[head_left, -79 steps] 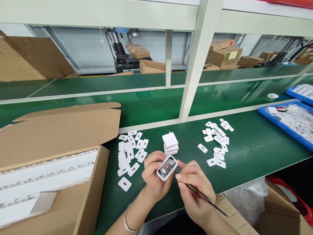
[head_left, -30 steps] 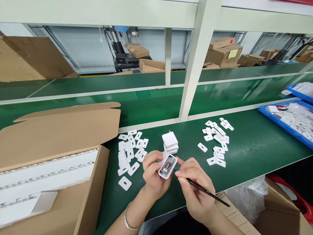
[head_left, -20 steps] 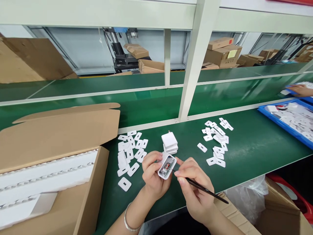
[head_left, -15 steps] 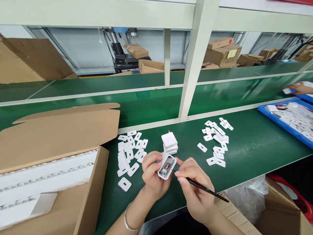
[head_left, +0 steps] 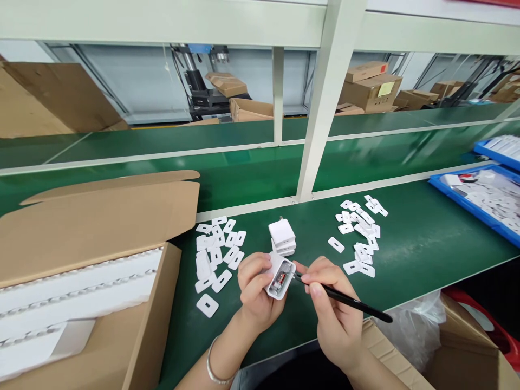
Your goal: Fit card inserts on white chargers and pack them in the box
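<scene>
My left hand (head_left: 257,295) is closed around a white charger housing (head_left: 273,264), its open end tilted toward me. Inside that end a circuit with a red-orange part can be seen. Between the thumb and fingers of my right hand (head_left: 336,317) is a slim black pen-like tool (head_left: 361,307). Its tip meets the right rim of the housing; the exact kind of tip is too small to tell. Just behind the housing stands a small stack of white chargers (head_left: 281,233). White slotted cover plates (head_left: 216,252) lie left of my hands, and more cover plates (head_left: 361,227) lie to the right.
An open cardboard box (head_left: 152,319) with white packing inserts takes up the left of the green bench (head_left: 410,254). Blue trays (head_left: 479,203) with small white parts stand at the right. A pale metal post (head_left: 320,108) rises behind the bench. Plastic bagging (head_left: 418,330) lies below its front edge.
The black tool has swung to a flatter angle, and its tip has shifted slightly up and right to the housing's rim. The co-worker's hand at the far right has left the view.
</scene>
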Demonstrator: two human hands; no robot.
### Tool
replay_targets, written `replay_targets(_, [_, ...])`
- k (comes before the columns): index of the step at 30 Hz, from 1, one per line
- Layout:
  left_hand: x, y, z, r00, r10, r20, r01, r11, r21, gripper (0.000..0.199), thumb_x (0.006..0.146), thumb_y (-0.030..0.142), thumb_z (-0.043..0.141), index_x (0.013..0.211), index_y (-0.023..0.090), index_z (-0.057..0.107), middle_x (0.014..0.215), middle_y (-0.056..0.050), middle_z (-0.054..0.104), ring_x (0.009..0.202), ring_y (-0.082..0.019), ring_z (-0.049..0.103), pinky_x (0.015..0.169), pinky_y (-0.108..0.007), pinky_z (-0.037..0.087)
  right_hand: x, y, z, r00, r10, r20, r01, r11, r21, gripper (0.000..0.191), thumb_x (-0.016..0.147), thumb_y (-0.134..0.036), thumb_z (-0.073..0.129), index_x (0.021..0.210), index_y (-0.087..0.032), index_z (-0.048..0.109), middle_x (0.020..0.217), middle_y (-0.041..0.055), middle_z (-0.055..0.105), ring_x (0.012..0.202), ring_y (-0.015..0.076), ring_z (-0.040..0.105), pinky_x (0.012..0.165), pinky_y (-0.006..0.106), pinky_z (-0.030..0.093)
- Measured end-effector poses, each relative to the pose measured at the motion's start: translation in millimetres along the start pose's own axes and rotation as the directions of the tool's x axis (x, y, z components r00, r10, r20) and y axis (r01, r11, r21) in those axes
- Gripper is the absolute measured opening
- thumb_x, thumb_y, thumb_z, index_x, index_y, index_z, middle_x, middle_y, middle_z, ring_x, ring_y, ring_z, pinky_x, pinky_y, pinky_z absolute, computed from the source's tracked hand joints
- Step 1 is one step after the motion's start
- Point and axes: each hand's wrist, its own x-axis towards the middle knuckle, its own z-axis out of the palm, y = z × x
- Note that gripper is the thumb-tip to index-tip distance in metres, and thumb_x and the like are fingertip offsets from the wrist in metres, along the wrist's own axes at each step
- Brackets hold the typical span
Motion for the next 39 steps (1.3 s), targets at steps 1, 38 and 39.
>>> replay_targets(1, [-1.3, -1.2, -0.4, 1.0, 0.027, 0.007, -0.027, 0.999, 0.017, 0.034, 0.085, 0.015, 0.078, 0.1, 0.024, 0.048, 0.103, -0.002, 0.058, 0.092, -0.02, 0.068, 0.075, -0.04, 0.065, 1.0, -0.9, -0.2, 1.0, 0.004, 0.008, -0.004, 1.0, -0.027, 0.021, 0.105, -0.014, 0.051, 0.109, -0.023, 0.069, 0.088, 0.0035, 0.061, 0.087, 0.0159, 0.06, 0.094, 0.042, 0.062])
replay_targets(38, [-1.4, 0.2, -0.3, 0.998, -0.012, 0.068, 0.019, 0.995, -0.101, 0.035, 0.088, 0.006, 0.073, 0.113, 0.021, 0.054, 0.109, -0.005, 0.062, 0.101, -0.021, 0.068, 0.085, -0.04, 0.063, 1.2, -1.4, -10.1, 0.991, -0.028, 0.132, 0.038, 0.996, -0.08, 0.028, 0.097, -0.004, 0.057, 0.111, -0.023, 0.071, 0.093, 0.0019, 0.068, 0.092, 0.015, 0.064, 0.105, 0.045, 0.059])
replay_targets(39, [-1.3, 0.2, -0.1, 0.998, -0.012, 0.066, 0.019, 0.995, -0.1, 0.035, 0.088, 0.007, 0.074, 0.113, 0.021, 0.054, 0.109, -0.005, 0.062, 0.101, -0.021, 0.069, 0.085, -0.04, 0.063, 1.3, -1.4, -9.9, 0.991, -0.03, 0.132, 0.04, 0.996, -0.077, 0.028, 0.097, -0.004, 0.057, 0.111, -0.023, 0.071, 0.093, 0.0017, 0.068, 0.092, 0.0147, 0.064, 0.105, 0.045, 0.059])
